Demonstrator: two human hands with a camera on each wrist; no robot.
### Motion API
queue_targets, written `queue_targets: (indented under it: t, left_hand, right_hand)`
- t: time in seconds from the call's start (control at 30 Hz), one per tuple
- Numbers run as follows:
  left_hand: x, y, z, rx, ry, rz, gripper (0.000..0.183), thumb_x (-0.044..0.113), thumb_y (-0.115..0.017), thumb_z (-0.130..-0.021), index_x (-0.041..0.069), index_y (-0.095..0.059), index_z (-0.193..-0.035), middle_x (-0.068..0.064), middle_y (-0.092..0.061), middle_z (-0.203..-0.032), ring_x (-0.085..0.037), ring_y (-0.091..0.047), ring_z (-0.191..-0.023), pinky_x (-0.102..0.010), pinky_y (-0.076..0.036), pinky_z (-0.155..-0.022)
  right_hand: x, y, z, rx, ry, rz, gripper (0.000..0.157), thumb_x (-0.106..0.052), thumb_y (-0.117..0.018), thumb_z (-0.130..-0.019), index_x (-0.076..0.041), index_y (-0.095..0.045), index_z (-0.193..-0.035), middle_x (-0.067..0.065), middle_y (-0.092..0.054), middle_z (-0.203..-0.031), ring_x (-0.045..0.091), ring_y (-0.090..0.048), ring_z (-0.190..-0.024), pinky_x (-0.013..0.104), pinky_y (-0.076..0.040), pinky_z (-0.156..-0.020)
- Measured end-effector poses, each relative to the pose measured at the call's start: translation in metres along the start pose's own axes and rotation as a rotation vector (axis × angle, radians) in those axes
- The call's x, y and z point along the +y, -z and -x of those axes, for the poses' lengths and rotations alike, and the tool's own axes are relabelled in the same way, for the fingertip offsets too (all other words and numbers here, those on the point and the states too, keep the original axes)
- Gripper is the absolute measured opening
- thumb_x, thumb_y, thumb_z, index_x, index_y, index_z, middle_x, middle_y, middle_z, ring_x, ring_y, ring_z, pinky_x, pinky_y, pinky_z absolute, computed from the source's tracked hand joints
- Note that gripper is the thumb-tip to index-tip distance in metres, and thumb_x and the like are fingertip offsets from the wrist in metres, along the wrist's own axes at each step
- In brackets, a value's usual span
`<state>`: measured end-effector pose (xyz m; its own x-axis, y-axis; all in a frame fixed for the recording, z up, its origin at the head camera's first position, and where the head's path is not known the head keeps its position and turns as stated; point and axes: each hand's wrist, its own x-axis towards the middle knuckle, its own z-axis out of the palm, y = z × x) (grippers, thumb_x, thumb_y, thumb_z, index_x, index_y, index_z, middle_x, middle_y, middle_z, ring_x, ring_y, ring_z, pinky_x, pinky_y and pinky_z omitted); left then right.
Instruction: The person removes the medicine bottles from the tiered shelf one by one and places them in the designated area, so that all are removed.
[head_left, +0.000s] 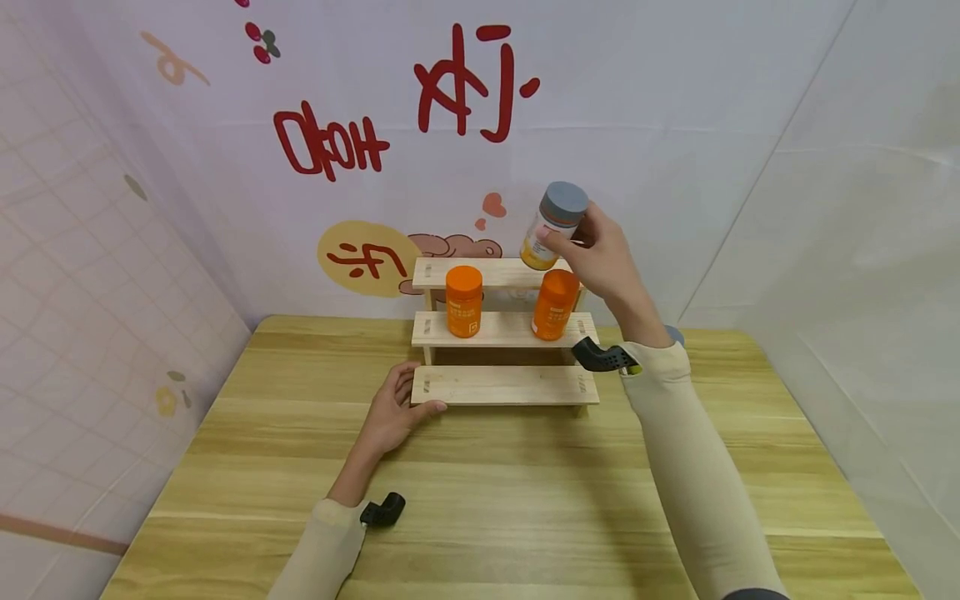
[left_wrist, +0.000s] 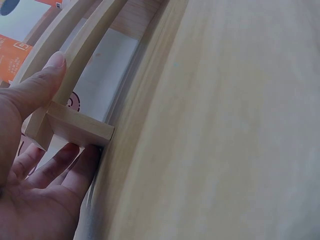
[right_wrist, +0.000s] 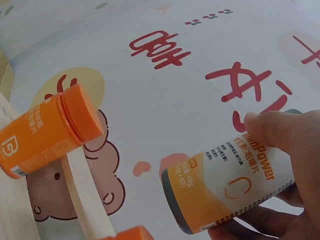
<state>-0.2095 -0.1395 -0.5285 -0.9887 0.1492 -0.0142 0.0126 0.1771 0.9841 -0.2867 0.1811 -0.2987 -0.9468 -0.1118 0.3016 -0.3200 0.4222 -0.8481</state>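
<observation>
A small three-step wooden display rack stands on the table by the back wall. My left hand grips its left end at the lowest step. In the left wrist view the thumb lies along a board, with the other fingers behind the end piece. Over the right part of the top step, my right hand holds a tilted supplement bottle with a grey cap and a white and yellow label. Two orange supplement bottles stand on the middle step, one at the left and one at the right.
The rack rests on a wood-grain table. A white cloth wall with red characters and cartoon prints rises close behind the rack. A grey-blue round object shows partly behind my right wrist.
</observation>
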Motion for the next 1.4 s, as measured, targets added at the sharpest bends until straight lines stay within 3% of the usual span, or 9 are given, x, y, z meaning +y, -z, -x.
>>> queue_targets:
  t: [0.43, 1.03, 1.3, 1.4]
  left_hand:
    - [0.001, -0.001, -0.001, 0.007, 0.004, -0.014, 0.089, 0.018, -0.089, -0.082, 0.009, -0.035, -0.152, -0.015, -0.048, -0.15, -0.033, -0.043, -0.147, -0.046, -0.028, -0.128]
    - [0.0, 0.001, -0.002, -0.002, -0.001, -0.008, 0.088, 0.018, -0.088, -0.082, 0.01, -0.036, -0.152, -0.014, -0.049, -0.149, -0.031, -0.046, -0.146, -0.046, -0.031, -0.126]
    - [-0.001, 0.001, -0.002, -0.002, -0.003, -0.009, 0.09, 0.019, -0.089, -0.081, 0.008, -0.035, -0.152, -0.014, -0.049, -0.149, -0.031, -0.046, -0.146, -0.048, -0.037, -0.123]
    - [-0.001, 0.001, -0.002, 0.002, -0.004, -0.011, 0.09, 0.018, -0.089, -0.081, 0.008, -0.035, -0.152, -0.014, -0.05, -0.149, -0.03, -0.046, -0.146, -0.047, -0.037, -0.123]
  right_hand:
    - [0.019, 0.029, 0.013, 0.038, -0.015, -0.031, 0.053, -0.042, -0.069, -0.098, -0.023, -0.051, -0.144, 0.007, -0.061, -0.137, 0.016, -0.06, -0.118, 0.033, -0.049, -0.102]
    - [0.05, 0.06, 0.043, 0.107, -0.115, 0.004, 0.054, -0.048, -0.068, -0.097, -0.031, -0.051, -0.145, -0.002, -0.062, -0.13, 0.014, -0.057, -0.111, 0.031, -0.044, -0.095]
    - [0.067, 0.073, 0.056, 0.141, -0.168, -0.012, 0.057, -0.05, -0.068, -0.096, -0.034, -0.049, -0.148, 0.001, -0.058, -0.14, 0.012, -0.055, -0.125, 0.048, -0.042, -0.112]
    - [0.074, 0.077, 0.062, 0.155, -0.189, -0.017, 0.057, -0.049, -0.068, -0.097, -0.035, -0.048, -0.148, -0.001, -0.058, -0.14, 0.01, -0.055, -0.126, 0.048, -0.041, -0.113]
